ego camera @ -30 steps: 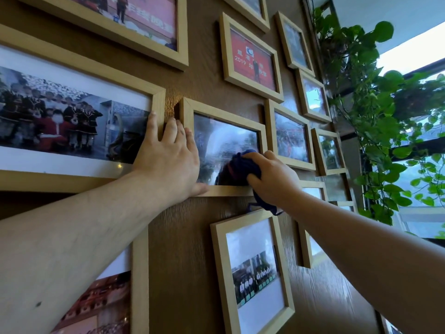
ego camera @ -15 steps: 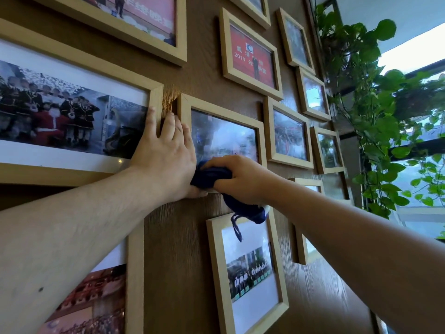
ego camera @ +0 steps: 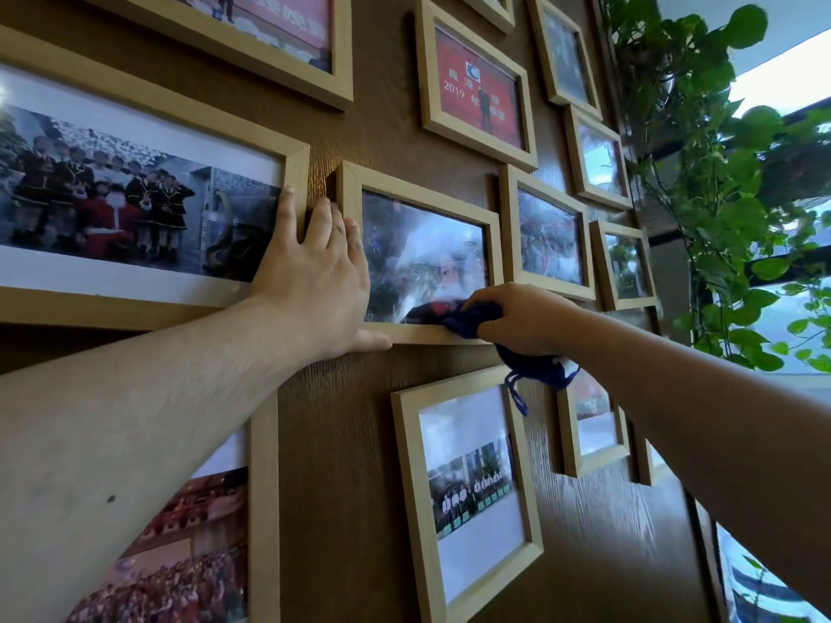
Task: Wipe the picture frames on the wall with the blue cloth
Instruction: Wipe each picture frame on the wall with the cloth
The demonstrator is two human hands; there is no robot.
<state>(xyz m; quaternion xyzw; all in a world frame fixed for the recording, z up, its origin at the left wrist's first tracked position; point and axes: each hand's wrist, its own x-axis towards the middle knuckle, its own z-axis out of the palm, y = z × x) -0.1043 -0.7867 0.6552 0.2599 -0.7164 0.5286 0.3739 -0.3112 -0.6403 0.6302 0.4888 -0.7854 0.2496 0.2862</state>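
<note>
Several light wooden picture frames hang on a brown wood-grain wall. My left hand (ego camera: 317, 281) lies flat and open against the left edge of the middle frame (ego camera: 420, 191), fingers reaching onto the big frame (ego camera: 297, 173) to its left. My right hand (ego camera: 524, 319) is shut on the dark blue cloth (ego camera: 472, 317) and presses it on the lower right corner of the middle frame's glass and bottom rail. Part of the cloth hangs below my wrist, with a loose thread over the frame underneath (ego camera: 467, 496).
More frames crowd the wall above, below and to the right, among them a red photo frame (ego camera: 476, 89). A leafy green climbing plant (ego camera: 719, 182) hangs at the right next to a bright window (ego camera: 791, 60).
My right hand has slid the cloth from the frame's lower left, beside my left hand, to its lower right corner. My left hand stays put.
</note>
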